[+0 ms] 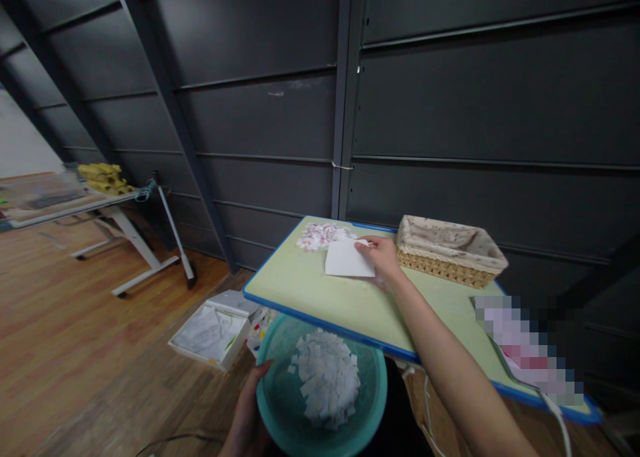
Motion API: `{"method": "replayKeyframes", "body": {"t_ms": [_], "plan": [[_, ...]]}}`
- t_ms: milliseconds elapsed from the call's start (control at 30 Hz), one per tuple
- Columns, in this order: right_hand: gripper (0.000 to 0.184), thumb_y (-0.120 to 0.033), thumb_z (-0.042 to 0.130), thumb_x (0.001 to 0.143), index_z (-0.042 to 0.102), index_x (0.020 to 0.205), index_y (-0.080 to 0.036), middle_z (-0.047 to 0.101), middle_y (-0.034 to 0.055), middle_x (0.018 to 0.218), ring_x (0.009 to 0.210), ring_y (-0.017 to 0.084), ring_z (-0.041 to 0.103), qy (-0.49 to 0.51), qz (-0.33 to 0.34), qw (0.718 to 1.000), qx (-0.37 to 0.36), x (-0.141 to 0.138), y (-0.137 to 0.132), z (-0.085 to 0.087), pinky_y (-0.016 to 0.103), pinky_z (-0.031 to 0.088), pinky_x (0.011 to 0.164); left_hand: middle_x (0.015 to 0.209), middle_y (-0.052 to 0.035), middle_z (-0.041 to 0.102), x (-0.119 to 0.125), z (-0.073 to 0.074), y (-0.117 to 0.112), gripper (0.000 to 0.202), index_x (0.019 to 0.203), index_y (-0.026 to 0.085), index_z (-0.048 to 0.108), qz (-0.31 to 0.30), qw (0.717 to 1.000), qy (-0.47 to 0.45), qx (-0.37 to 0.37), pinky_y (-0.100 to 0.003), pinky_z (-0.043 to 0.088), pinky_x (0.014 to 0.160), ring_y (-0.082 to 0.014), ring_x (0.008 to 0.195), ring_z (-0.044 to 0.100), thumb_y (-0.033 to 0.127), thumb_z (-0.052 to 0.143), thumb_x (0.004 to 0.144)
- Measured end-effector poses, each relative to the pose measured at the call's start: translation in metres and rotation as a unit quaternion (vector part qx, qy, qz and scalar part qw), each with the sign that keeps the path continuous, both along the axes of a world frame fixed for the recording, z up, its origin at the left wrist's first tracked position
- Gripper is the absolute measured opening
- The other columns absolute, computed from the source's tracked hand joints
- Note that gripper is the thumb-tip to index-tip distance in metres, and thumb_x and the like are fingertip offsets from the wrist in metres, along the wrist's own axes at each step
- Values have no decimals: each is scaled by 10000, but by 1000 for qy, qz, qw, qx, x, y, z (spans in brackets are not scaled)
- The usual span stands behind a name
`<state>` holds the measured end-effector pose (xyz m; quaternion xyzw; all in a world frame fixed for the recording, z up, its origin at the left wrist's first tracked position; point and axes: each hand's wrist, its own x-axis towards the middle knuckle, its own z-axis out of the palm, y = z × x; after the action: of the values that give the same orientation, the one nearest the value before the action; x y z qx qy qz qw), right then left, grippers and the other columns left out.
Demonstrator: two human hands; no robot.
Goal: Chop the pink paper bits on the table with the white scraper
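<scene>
My right hand [381, 256] grips a white card [349, 259] above the pale green tabletop [295, 277]. Just behind the card, a loose heap of small paper scraps [320, 236], white with reddish marks, lies on the table. My left hand [250, 397] is closed on the left rim of a teal plastic basket [373, 384], held below the table's front edge. Inside that basket sits a pile of white paper pieces [327, 377]. Most of the left fingers are hidden beneath the basket.
A lined wicker basket [443, 270] stands at the table's back right. Nearer the right end lies a blurred-out device [525, 350] with a white cable [557, 420]. An open white box [213, 330] rests on the floor. Another table [60, 207] bears yellow objects [105, 178].
</scene>
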<state>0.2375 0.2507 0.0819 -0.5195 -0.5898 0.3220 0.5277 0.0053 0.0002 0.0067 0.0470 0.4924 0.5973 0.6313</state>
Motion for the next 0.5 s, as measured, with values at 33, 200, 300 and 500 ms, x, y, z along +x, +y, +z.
{"method": "replayKeyframes", "body": {"t_ms": [33, 200, 300, 500], "plan": [[446, -401, 661, 601, 733, 896, -75, 717, 119, 754, 616, 202, 614, 8, 1, 1000, 0, -1, -1, 0, 261, 415, 519, 650, -47, 761, 0, 0, 0, 96, 768, 154, 669, -1, 1000, 0, 3, -425, 534, 861, -275, 828, 724, 246, 670, 741], [451, -413, 644, 623, 732, 925, -89, 723, 118, 787, 644, 204, 626, -1, 16, 1000, 6, -6, 0, -5, 258, 425, 526, 604, -37, 747, 1, 0, 1, 94, 739, 162, 659, 4, 1000, 16, -5, -424, 544, 836, -266, 770, 729, 256, 658, 753], [409, -390, 623, 638, 744, 905, -104, 727, 116, 801, 675, 212, 632, -61, -6, 998, 19, -2, 2, -3, 267, 437, 558, 621, -38, 754, 0, 0, 0, 102, 780, 163, 666, 8, 1000, 19, -10, -425, 545, 834, -266, 770, 729, 260, 666, 746], [382, -353, 609, 635, 756, 876, -96, 729, 112, 782, 686, 220, 636, -107, -23, 994, 16, 13, 1, 10, 280, 443, 598, 757, -85, 786, -1, 1, -1, 245, 938, 121, 680, -3, 1000, -3, -15, -456, 539, 852, -290, 825, 726, 259, 672, 736]]}}
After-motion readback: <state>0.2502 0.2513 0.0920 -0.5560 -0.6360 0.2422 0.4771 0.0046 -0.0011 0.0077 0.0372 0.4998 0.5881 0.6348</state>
